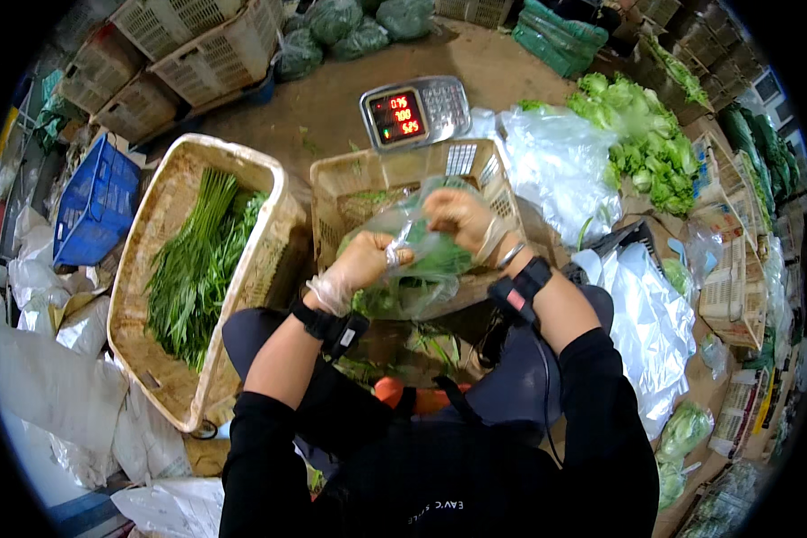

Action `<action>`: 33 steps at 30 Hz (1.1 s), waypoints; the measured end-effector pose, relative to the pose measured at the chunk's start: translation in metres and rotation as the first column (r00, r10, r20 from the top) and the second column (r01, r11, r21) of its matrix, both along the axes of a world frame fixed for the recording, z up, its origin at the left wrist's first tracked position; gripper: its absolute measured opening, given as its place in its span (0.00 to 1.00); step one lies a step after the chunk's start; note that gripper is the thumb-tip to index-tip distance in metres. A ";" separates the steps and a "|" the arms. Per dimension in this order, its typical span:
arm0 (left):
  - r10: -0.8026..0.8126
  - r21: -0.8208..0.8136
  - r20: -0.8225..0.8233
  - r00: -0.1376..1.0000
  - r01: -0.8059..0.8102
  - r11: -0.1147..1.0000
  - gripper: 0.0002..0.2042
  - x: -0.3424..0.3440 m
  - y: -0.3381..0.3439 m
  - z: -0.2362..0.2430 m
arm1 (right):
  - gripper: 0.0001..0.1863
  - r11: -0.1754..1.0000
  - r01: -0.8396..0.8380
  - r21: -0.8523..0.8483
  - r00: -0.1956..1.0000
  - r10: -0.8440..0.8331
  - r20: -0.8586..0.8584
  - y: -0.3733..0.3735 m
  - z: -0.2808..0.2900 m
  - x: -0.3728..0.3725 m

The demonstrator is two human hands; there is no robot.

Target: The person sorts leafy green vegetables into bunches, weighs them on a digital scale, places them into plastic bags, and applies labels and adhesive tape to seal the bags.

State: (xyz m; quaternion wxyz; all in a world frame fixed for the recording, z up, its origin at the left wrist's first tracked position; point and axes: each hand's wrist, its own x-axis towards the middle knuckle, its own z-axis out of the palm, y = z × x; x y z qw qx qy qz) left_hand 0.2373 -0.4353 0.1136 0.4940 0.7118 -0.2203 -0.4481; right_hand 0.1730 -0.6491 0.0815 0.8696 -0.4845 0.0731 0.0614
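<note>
A clear plastic bag (421,291) of leafy greens rests at the near side of a dirty beige crate (329,193) in front of me. My left hand (368,260) is closed, pinching the gathered film of the bag at its left side. My right hand (462,220), a little higher and to the right, has its fingers curled in on the bag's loose top. Thin clear plastic shows around both wrists. Behind the crate, a scale (414,112) has a lit red display and a keypad.
At left stands a beige tub (273,233) holding long-stemmed greens (188,269), beside a blue basket (97,202). Clear plastic sheeting (560,166) and heaped lettuce (646,148) lie at the right. Stacked crates (211,58) and green bags (336,22) fill the back.
</note>
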 end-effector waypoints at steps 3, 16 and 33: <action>0.129 -0.170 -0.184 0.974 -0.161 0.972 0.09 0.003 0.009 -0.006 | 0.05 0.969 -0.129 -0.209 0.991 0.116 -0.073 -0.017 -0.002 0.001; 0.384 -0.330 0.085 0.920 -0.337 0.882 0.11 -0.018 0.017 0.015 | 0.08 0.433 0.202 -0.879 0.945 0.150 0.291 0.062 0.046 0.016; -0.108 0.185 0.681 0.724 -0.027 0.982 0.12 -0.008 0.042 0.034 | 0.07 0.570 -0.246 -0.784 0.866 0.492 0.087 0.075 0.024 0.032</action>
